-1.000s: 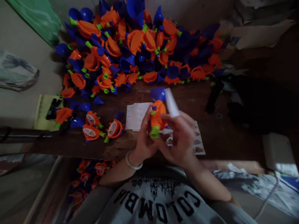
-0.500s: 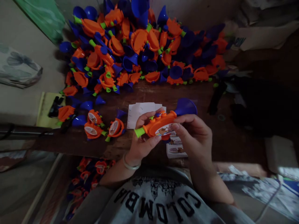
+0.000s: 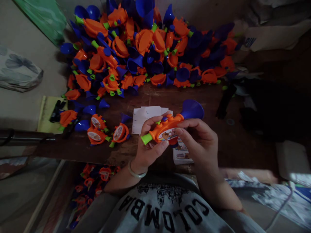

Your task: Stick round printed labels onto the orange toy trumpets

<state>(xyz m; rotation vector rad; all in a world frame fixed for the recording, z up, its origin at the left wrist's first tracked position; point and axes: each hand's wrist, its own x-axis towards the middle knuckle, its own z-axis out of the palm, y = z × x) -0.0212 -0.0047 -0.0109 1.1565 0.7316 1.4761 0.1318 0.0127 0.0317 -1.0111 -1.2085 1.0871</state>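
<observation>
An orange toy trumpet [image 3: 159, 129] with a purple-blue bell and a green mouthpiece is held between both hands, bell to the upper right. My left hand [image 3: 150, 149] grips its mouthpiece end, thumb on the lower edge of the oval bear sticker. My right hand [image 3: 201, 142] holds the bell side, its thumb at the sticker's right end. Beneath the toy lies a stack of printed sticker sheets [image 3: 183, 157], partly hidden. White paper sheets [image 3: 141, 116] lie behind my left hand. To the left rest several stickered trumpets [image 3: 119, 132].
A large heap of orange and blue trumpets [image 3: 145, 42] covers the back of the brown table [image 3: 155, 94]. Yellow paper [image 3: 45, 113] with a black object is at the left. Dark fabric [image 3: 267, 106] lies at the right. More toys [image 3: 88, 183] sit below the table edge.
The toy has tilted slightly, its bell shifting a little left and up. My right hand has moved slightly left, and more of the sticker shows.
</observation>
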